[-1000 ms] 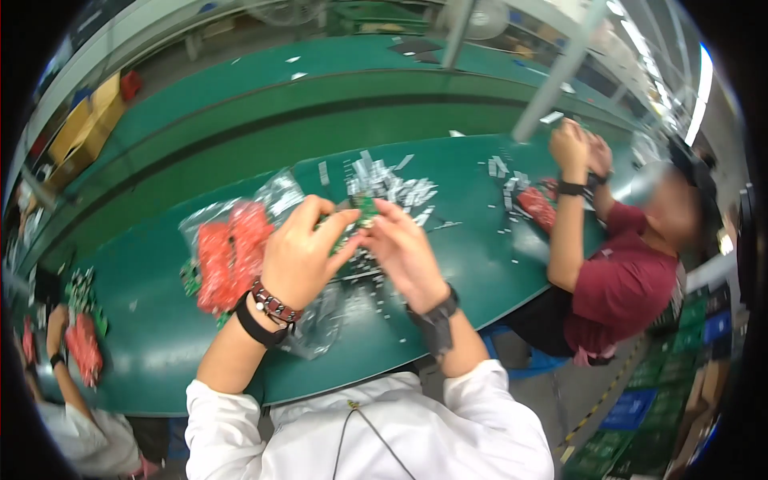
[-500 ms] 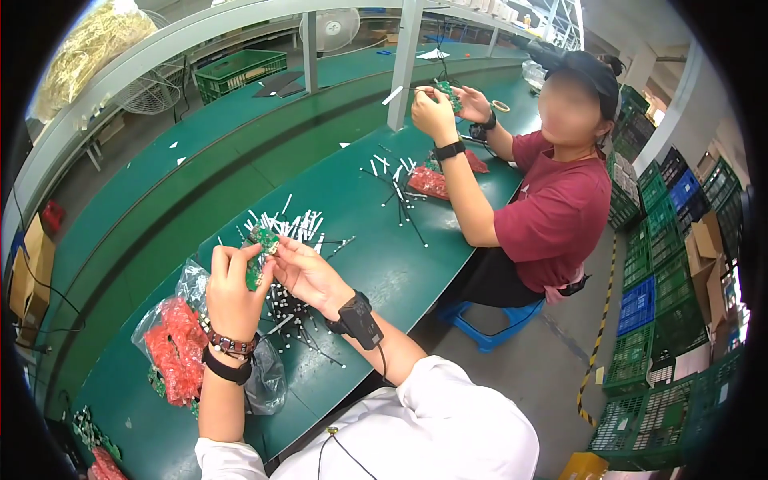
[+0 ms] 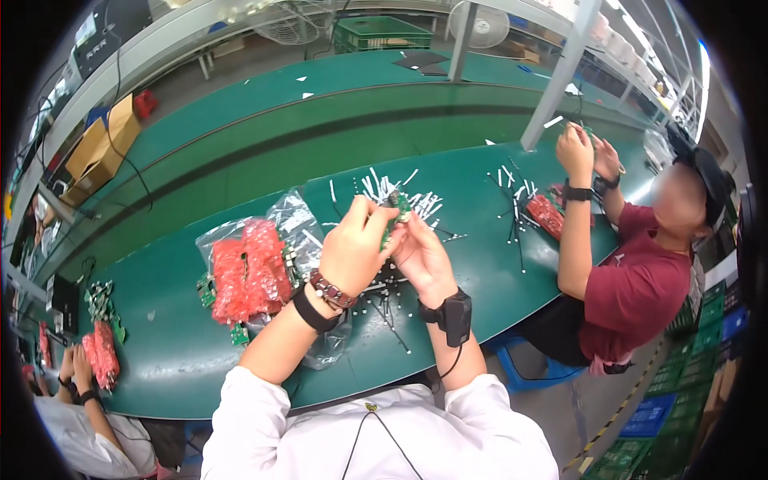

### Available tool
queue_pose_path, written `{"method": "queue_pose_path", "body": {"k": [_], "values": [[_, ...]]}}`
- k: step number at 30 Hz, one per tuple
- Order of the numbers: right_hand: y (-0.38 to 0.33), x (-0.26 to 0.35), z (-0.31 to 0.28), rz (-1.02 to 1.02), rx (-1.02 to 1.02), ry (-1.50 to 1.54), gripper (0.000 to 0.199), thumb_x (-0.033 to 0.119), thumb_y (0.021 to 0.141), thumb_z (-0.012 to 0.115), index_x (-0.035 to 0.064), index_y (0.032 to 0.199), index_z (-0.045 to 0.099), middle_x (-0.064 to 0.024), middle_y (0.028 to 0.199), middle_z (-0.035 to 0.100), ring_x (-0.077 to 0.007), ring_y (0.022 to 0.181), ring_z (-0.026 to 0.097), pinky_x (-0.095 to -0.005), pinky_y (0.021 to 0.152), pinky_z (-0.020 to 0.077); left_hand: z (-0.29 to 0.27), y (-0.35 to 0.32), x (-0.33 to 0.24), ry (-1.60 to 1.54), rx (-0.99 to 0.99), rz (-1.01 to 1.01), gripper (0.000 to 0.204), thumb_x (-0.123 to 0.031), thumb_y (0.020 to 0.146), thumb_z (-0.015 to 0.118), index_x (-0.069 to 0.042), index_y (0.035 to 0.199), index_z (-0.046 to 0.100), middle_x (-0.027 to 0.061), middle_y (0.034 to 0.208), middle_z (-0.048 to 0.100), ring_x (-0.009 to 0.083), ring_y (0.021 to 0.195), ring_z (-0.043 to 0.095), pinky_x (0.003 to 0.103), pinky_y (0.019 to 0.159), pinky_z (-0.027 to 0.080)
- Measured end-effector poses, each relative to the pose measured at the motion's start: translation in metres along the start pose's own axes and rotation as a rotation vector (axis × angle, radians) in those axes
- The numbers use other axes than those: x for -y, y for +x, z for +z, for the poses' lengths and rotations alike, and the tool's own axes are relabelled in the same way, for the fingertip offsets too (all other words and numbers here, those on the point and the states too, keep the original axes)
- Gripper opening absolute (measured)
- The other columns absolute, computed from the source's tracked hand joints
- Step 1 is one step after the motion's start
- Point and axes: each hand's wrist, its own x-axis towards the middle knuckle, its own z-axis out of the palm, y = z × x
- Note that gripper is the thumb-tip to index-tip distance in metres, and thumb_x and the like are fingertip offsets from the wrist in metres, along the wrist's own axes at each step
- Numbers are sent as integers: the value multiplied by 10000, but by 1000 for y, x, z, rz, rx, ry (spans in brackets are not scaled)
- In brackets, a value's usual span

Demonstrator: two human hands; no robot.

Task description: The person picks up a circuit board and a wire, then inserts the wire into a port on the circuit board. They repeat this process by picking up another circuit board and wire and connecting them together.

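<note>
Both my hands, left [image 3: 352, 250] and right [image 3: 420, 254], remain pinched on the small green board [image 3: 398, 210], unchanged; red bag [image 3: 244, 268] lies left

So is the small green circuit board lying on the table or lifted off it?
Lifted: both hands, left hand and right hand, hold the green circuit board above the table.

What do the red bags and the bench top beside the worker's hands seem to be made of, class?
Red bags: probably thin plastic film, since they are crinkled, glossy and partly see-through. Bench top: seemingly a smooth green rubber or vinyl mat, with a matt, even surface showing soft glare; the exact material is unclear.
</note>
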Motion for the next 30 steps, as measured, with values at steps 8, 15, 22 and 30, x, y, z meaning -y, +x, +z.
{"method": "queue_pose_path", "body": {"k": [8, 15, 22, 30], "values": [[0, -7, 1, 15, -65, -22, 165, 73, 850, 486, 35, 1011, 481, -36, 864, 550, -105, 754, 547, -219, 673, 479, -9, -1, 3, -10, 6, -7, 267, -161, 677, 688, -53, 895, 577, 80, 796, 488, 226, 690, 558, 304, 558, 467], [4, -2, -18, 20, -142, -229, 152, 83, 840, 487, 36, 985, 494, -30, 803, 534, -111, 694, 516, -226, 590, 439, -77, 0, 36, 50, -3, -115, 269, -227, 664, 696, -82, 871, 603, 77, 801, 545, 247, 735, 569, 316, 627, 458], [4, -30, -1, -156, -97, -1100, 129, 100, 801, 542, 65, 924, 552, -34, 822, 530, -131, 712, 498, -246, 610, 410, -164, -25, 58, 194, 178, -290, 335, -204, 668, 686, -46, 939, 569, 96, 867, 565, 266, 808, 568, 309, 687, 447], [-5, -62, 8, -614, 539, -2202, 178, 151, 720, 622, 115, 893, 605, -31, 877, 535, -187, 807, 485, -322, 740, 351, -193, -40, 81, 208, 154, -368, 369, -160, 675, 668, -17, 987, 533, 120, 947, 570, 273, 894, 558, 312, 781, 423]]}}
